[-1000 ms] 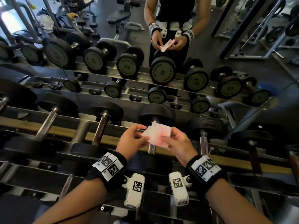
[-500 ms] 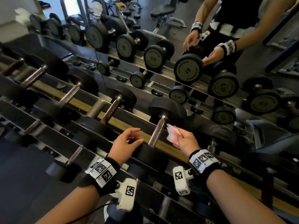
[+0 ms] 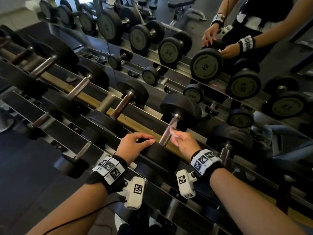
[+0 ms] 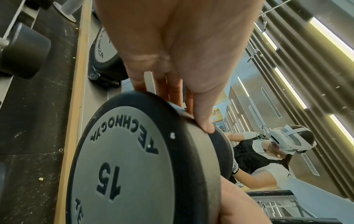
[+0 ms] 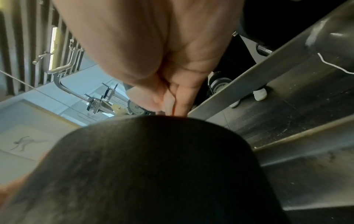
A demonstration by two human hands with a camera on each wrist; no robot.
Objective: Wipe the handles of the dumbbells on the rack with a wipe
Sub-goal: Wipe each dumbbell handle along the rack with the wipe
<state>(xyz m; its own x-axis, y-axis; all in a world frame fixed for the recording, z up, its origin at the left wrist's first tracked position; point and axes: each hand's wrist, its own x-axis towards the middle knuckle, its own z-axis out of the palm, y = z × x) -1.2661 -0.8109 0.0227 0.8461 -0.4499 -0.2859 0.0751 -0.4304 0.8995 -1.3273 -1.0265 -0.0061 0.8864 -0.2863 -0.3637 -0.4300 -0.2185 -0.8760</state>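
A black dumbbell marked 15 lies on the rack's upper tier, and its steel handle (image 3: 166, 133) runs away from me. My left hand (image 3: 144, 140) grips the dumbbell's near head (image 3: 160, 155). In the left wrist view the fingers (image 4: 201, 115) lie over the rim of that head (image 4: 124, 166) and the thumb sits below it. My right hand (image 3: 182, 140) pinches a crumpled white wipe (image 3: 174, 134) against the right side of the handle. In the right wrist view the wipe is hidden behind the palm and a dark dumbbell head (image 5: 153, 166).
More dumbbells lie on the rack (image 3: 138, 126) to the left (image 3: 123, 103) and right (image 3: 227, 150), with smaller ones on the lower tier (image 3: 83, 150). A mirror (image 3: 203, 65) behind the rack reflects the dumbbells and the person.
My left hand has let go of the wipe and settled on the dumbbell's near head. My right hand has carried the wipe to the handle. The head view swung left.
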